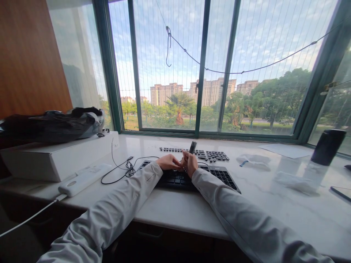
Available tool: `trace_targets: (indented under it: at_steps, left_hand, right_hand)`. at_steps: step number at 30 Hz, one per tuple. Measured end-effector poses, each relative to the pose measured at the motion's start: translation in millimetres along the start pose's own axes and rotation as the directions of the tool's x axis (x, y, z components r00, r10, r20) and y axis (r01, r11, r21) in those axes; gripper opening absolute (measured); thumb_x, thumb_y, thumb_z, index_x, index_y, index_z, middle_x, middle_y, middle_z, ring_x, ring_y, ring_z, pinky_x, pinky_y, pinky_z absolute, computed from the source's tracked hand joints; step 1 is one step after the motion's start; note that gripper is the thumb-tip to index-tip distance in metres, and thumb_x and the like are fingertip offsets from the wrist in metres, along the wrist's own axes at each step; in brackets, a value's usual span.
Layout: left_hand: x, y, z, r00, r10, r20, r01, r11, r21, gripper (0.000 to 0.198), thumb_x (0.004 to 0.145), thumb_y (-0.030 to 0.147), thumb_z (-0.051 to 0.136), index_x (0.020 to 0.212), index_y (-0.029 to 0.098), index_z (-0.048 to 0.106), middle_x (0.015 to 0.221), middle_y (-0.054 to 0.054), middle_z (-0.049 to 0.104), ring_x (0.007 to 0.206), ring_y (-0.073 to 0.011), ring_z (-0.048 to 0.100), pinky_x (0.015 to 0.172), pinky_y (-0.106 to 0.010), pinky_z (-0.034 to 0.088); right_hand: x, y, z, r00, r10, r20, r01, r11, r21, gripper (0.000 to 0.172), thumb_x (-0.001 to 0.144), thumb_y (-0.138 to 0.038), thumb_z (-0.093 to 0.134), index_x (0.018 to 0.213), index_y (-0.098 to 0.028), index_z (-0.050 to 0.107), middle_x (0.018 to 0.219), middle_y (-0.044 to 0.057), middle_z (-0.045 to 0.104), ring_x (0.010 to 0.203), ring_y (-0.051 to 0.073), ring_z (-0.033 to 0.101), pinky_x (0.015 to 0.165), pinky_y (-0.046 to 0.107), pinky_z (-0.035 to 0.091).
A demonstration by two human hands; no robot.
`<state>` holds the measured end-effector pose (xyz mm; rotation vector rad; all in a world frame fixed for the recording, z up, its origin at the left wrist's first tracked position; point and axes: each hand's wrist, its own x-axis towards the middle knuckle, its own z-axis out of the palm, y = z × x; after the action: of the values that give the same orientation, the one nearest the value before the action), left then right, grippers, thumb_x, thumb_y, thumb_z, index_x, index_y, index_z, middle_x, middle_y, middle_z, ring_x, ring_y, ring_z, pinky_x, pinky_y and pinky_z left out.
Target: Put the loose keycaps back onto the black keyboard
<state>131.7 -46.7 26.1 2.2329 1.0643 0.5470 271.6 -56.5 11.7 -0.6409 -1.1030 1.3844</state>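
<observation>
A black keyboard (pixel 178 179) lies on the white marble-look tabletop in front of me, partly covered by my hands and sleeves. My right hand (pixel 189 164) is closed around a dark, stick-shaped tool (pixel 193 147), whose upper end sticks up above the fist; its lower end is hidden. Beside it, my left hand (pixel 169 162) has its fingers pressed together low over the keys, close to the right fingers. What they pinch, if anything, is hidden. Loose black keycaps (pixel 218 156) are laid out in rows behind the keyboard.
A black cable (pixel 131 168) loops left of the keyboard. Further left are a white power strip (pixel 82 179) and a white box (pixel 57 157) with a dark bag (pixel 49 126) on top. Clear plastic bags (pixel 297 182) and a black cylinder (pixel 328 147) stand right. Windows rise behind.
</observation>
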Motion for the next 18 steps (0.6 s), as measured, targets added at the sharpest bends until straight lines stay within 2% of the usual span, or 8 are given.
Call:
trace_targets:
  at_steps: [3,6,18]
  left_hand:
    - [1.6,-3.0,1.7,1.000,-0.004,-0.024,0.004,1.000,0.010,0.038,0.060,0.047,0.070,0.074,0.011,0.075,0.058,0.001,0.062,0.060,-0.0126,0.053,0.060,-0.022,0.036]
    - [3.2,-6.1,2.8,1.000,0.016,-0.024,-0.016,1.000,-0.007,0.035,0.060,0.044,0.070,0.069,0.011,0.073,0.056,0.002,0.060,0.058,-0.0114,0.051,0.059,-0.022,0.035]
    - [3.4,-8.4,2.6,0.994,0.107,0.032,-0.105,0.993,-0.060,0.029,0.063,0.038,0.071,0.069,0.010,0.071,0.064,-0.001,0.064,0.064,-0.0135,0.056,0.067,-0.024,0.041]
  right_hand:
    - [-2.4,2.4,1.0,0.997,-0.080,0.019,0.082,0.989,-0.121,0.044,0.073,-0.036,0.056,0.042,-0.022,0.027,0.032,-0.006,0.025,0.031,0.007,0.023,0.034,0.025,0.018]
    - [-6.2,1.5,2.7,0.994,-0.095,0.047,0.103,0.968,-0.230,0.045,0.074,-0.036,0.055,0.037,-0.021,0.034,0.031,-0.004,0.031,0.030,0.008,0.028,0.034,0.025,0.021]
    - [-12.8,-2.4,7.0,0.990,-0.078,0.117,0.102,0.969,-0.223,0.038,0.067,-0.032,0.057,0.037,-0.020,0.037,0.030,-0.004,0.031,0.030,0.007,0.027,0.033,0.024,0.020]
